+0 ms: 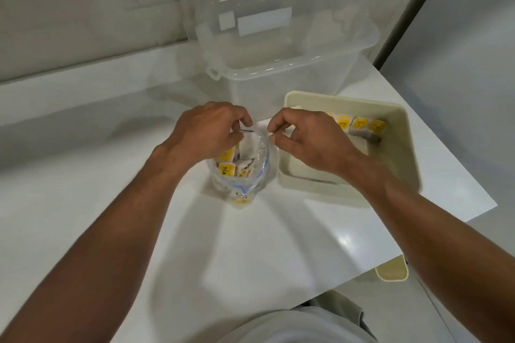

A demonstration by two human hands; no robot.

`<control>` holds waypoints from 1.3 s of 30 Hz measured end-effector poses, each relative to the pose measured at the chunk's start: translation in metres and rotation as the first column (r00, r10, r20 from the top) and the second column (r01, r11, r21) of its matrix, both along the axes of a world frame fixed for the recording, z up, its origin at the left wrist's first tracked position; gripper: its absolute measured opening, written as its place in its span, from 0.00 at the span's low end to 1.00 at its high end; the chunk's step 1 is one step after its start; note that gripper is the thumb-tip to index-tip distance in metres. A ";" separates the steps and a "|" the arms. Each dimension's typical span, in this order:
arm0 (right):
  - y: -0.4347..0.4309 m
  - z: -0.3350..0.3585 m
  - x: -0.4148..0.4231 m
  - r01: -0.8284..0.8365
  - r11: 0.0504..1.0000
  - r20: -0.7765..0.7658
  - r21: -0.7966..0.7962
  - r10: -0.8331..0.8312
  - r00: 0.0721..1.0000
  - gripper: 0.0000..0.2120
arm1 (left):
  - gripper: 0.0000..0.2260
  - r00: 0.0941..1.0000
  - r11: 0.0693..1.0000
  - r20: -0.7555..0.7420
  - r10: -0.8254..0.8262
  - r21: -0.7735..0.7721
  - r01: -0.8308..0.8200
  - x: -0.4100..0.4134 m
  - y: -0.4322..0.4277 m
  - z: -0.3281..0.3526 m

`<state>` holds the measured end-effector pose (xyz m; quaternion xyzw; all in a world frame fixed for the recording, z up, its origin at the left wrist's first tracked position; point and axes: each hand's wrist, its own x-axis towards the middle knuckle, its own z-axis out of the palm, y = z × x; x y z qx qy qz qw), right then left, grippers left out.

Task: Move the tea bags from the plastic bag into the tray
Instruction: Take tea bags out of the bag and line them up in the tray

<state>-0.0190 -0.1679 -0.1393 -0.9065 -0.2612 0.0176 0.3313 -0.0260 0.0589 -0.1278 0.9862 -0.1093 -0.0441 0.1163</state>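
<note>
A clear plastic bag (pixel 252 172) with a blue zip strip stands on the white table, its mouth pulled apart. Inside it lie several tea bags (pixel 226 168), white with yellow labels. My left hand (pixel 207 131) pinches the bag's left rim. My right hand (pixel 303 138) pinches the right rim. To the right sits a cream tray (pixel 401 147) with a row of several yellow-labelled tea bags (pixel 359 124) along its far side; my right hand and wrist hide part of the tray's floor.
A large clear plastic storage box (pixel 278 44) with its lid raised stands behind the bag and tray. The white table (pixel 250 245) ends at the right and near edges. A cream object (pixel 391 271) shows below the table's right corner.
</note>
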 end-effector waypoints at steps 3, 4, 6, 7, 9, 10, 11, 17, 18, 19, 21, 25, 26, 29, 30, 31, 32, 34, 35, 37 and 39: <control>0.016 -0.001 0.003 -0.066 0.996 -0.013 -0.058 0.065 0.998 0.02 | 0.12 0.999 0.999 -0.034 0.036 -0.025 -0.037 -0.008 0.015 -0.003; 0.021 0.000 0.003 -0.087 0.993 -0.013 -0.079 0.086 0.996 0.02 | 0.12 0.998 0.999 -0.043 0.042 -0.033 -0.043 -0.011 0.018 -0.005; 0.030 -0.001 0.005 -0.124 0.985 -0.023 -0.117 0.122 0.992 0.02 | 0.12 0.998 0.999 -0.052 0.044 -0.021 -0.045 -0.016 0.020 -0.008; 0.034 -0.002 0.005 -0.137 0.981 -0.025 -0.139 0.135 0.991 0.03 | 0.12 0.998 0.999 -0.047 0.042 -0.007 -0.042 -0.018 0.021 -0.011; 0.041 -0.004 0.006 -0.145 0.971 -0.029 -0.190 0.142 0.989 0.05 | 0.12 0.999 0.999 -0.029 0.043 0.016 -0.043 -0.021 0.021 -0.015; 0.044 -0.005 0.007 -0.136 0.967 -0.028 -0.215 0.133 0.991 0.06 | 0.12 0.999 0.998 -0.018 0.049 0.030 -0.048 -0.021 0.020 -0.016; 0.045 -0.006 0.007 -0.125 0.963 -0.024 -0.241 0.123 0.992 0.07 | 0.12 0.998 0.997 -0.005 0.057 0.047 -0.057 -0.021 0.019 -0.018; 0.046 -0.010 0.005 -0.083 0.965 -0.008 -0.249 0.083 0.996 0.09 | 0.13 0.980 0.983 0.086 0.181 0.013 -0.182 -0.017 0.000 -0.031; 0.045 -0.010 0.004 -0.071 0.969 -0.010 -0.236 0.071 0.997 0.08 | 0.12 0.976 0.979 0.076 0.205 -0.008 -0.205 -0.016 -0.005 -0.032; 0.044 -0.010 0.003 -0.054 0.973 -0.010 -0.226 0.053 0.999 0.08 | 0.11 0.972 0.974 0.065 0.224 -0.027 -0.223 -0.016 -0.010 -0.034; 0.042 -0.011 0.000 -0.018 0.979 -0.009 -0.202 0.016 1.000 0.07 | 0.10 0.965 0.966 0.060 0.254 -0.054 -0.251 -0.017 -0.015 -0.038; 0.040 -0.010 -0.003 0.031 0.983 -0.065 -0.180 -0.043 0.997 0.10 | 0.06 0.906 0.876 -0.065 0.419 -0.232 -0.422 -0.016 -0.007 -0.037; 0.041 -0.010 -0.004 0.039 0.982 -0.078 -0.187 -0.055 0.995 0.12 | 0.05 0.890 0.837 -0.124 0.439 -0.305 -0.455 -0.016 -0.005 -0.036; 0.048 -0.009 -0.005 0.076 0.971 -0.051 -0.228 -0.090 0.995 0.22 | 0.06 0.876 0.716 -0.267 0.401 -0.505 -0.482 -0.018 -0.001 -0.029; 0.051 -0.010 -0.005 0.092 0.966 -0.037 -0.243 -0.104 0.994 0.23 | 0.06 0.876 0.675 -0.307 0.373 -0.558 -0.483 -0.018 0.000 -0.026; 0.054 -0.011 -0.003 0.107 0.961 -0.028 -0.253 -0.118 0.993 0.24 | 0.06 0.877 0.643 -0.336 0.343 -0.597 -0.480 -0.018 0.000 -0.022; 0.056 -0.012 -0.002 0.122 0.960 -0.026 -0.252 -0.132 0.991 0.23 | 0.06 0.883 0.626 -0.351 0.311 -0.623 -0.469 -0.018 0.000 -0.019; 0.058 -0.013 -0.001 0.134 0.967 -0.041 -0.215 -0.146 0.988 0.18 | 0.06 0.899 0.627 -0.356 0.255 -0.648 -0.434 -0.019 0.000 -0.012; 0.058 -0.013 -0.001 0.125 0.974 -0.048 -0.191 -0.137 0.989 0.15 | 0.05 0.905 0.626 -0.361 0.224 -0.658 -0.418 -0.019 0.001 -0.009; 0.056 -0.012 -0.002 0.103 0.980 -0.042 -0.168 -0.111 0.993 0.10 | 0.03 0.916 0.648 -0.363 0.171 -0.659 -0.382 -0.021 0.004 -0.004; 0.051 -0.011 -0.002 0.104 0.982 -0.063 -0.159 -0.115 0.991 0.07 | 0.02 0.946 0.786 -0.276 0.172 -0.541 -0.300 -0.021 0.007 -0.002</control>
